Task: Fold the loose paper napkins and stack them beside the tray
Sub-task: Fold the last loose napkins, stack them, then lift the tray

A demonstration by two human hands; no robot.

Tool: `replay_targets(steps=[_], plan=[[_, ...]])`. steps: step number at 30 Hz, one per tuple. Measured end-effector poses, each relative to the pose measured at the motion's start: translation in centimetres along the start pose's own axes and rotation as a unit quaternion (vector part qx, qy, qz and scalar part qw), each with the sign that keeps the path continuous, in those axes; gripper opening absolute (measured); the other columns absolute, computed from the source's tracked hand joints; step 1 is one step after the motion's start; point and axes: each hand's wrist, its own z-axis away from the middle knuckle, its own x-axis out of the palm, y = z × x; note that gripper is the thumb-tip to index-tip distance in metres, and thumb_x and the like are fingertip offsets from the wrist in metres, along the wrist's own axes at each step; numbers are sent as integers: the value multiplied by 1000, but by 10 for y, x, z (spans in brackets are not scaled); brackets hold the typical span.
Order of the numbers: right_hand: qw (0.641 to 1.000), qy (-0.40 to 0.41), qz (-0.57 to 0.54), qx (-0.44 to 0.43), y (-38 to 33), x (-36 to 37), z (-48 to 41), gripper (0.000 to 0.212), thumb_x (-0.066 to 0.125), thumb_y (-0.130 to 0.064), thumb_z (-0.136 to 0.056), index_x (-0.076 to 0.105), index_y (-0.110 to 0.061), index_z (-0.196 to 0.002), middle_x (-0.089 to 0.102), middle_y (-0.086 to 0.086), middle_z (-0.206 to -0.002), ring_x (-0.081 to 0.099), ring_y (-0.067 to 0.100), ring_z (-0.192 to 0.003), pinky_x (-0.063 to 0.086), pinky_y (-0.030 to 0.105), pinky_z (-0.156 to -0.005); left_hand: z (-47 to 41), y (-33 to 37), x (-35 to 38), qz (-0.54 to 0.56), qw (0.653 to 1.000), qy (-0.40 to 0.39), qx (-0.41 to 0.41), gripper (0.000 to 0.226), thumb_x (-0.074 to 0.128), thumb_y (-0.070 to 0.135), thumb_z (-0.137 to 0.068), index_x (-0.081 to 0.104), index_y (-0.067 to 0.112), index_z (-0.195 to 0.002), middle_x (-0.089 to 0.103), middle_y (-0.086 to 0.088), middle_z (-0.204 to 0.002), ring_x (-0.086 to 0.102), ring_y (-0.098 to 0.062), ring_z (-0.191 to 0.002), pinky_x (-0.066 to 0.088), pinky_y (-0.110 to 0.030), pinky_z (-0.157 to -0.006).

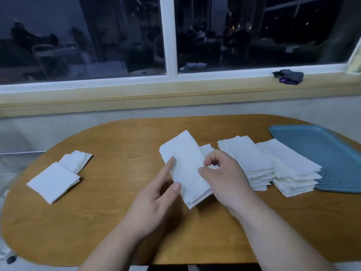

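A long folded napkin [185, 165] sits mid-table [117, 222]. The left hand [154, 194] pinches its near left edge, and the right hand's [224, 177] curled fingers pinch its right edge. Folded stacks [252, 159] lie right, at the blue tray's [322, 145] left edge.

Rounded wooden table [109, 222] under a white-framed window [170, 36], night-dark glass, yellowish sill [175, 92], pale wall [58, 122], dim light.

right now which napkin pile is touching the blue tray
The rightmost stack: its edge lies over the tray rim; the neighbouring stack and left piles sit clear of it.
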Motion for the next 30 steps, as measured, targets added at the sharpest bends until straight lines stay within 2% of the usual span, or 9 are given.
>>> replay_targets(steps=[4,6,8,11,14,17,23,27,30], plan=[[999,40,-3,23,1,-12,-11,10,66,-16,-88,58,-22,-88,60,-8,-86,56,10,-72,44,15,-51,-39,15,21,75,994,71,-30,42,69,35,-92,53,61,-120,69,-1,-100,64,-14,-90,49,-26,-91],[997,53,42,27,5,-16,-19,9,65,-21,-89,59,-26,-92,62,-11,-91,59,10,-79,46,21,-63,-57,16,28,115,987,87,-66,38,73,32,-84,64,57,-112,70,-3,-99,64,-14,-84,51,-43,-95],[995,53,85,26,11,-18,-26,10,63,-22,-91,59,-29,-96,60,-15,-97,55,-1,-76,44,17,-66,-69,15,34,138,981,96,-93,35,74,30,-80,70,50,-109,73,4,-95,66,-15,-80,54,-48,-93],[989,49,139,19,18,-19,-34,15,57,-19,-93,59,-32,-100,54,-17,-112,50,-9,-77,41,12,-64,-84,8,42,119,981,107,-109,33,72,18,-85,71,46,-104,72,11,-95,63,-15,-69,54,-33,-76],[978,39,207,12,21,-16,-37,18,53,-19,-96,59,-31,-108,49,-15,-121,57,1,-80,48,18,-66,-98,3,48,64,986,108,-109,35,69,16,-85,69,44,-107,68,16,-92,58,-7,-62,46,-19,-62],[955,31,295,18,23,-14,-39,25,50,-20,-98,60,-26,-119,45,-11,-129,62,13,-87,55,34,-78,-109,-2,53,-16,990,79,-119,38,67,20,-85,67,38,-119,68,18,-102,66,-2,-71,46,-17,-66],[888,0,459,26,18,-9,-35,21,48,-26,-100,56,-23,-119,37,-2,-128,56,23,-73,44,29,-59,-107,-11,57,-139,985,33,-102,41,61,27,-89,62,34,-129,47,18,-108,59,6,-87,42,-17,-77],[881,33,471,-10,9,-8,-21,19,47,-31,-101,54,-26,-119,36,-5,-128,58,21,-70,47,30,-56,-103,-9,52,-113,990,46,-77,37,64,32,-90,63,36,-127,47,16,-119,57,8,-68,37,-5,-68],[902,12,428,-51,1,-7,-9,27,43,-39,-102,53,-28,-124,38,-9,-130,63,18,-84,53,33,-70,-93,-8,40,-113,991,51,-54,35,66,31,-89,63,37,-124,47,17,-120,57,8,-76,37,-3,-72]])
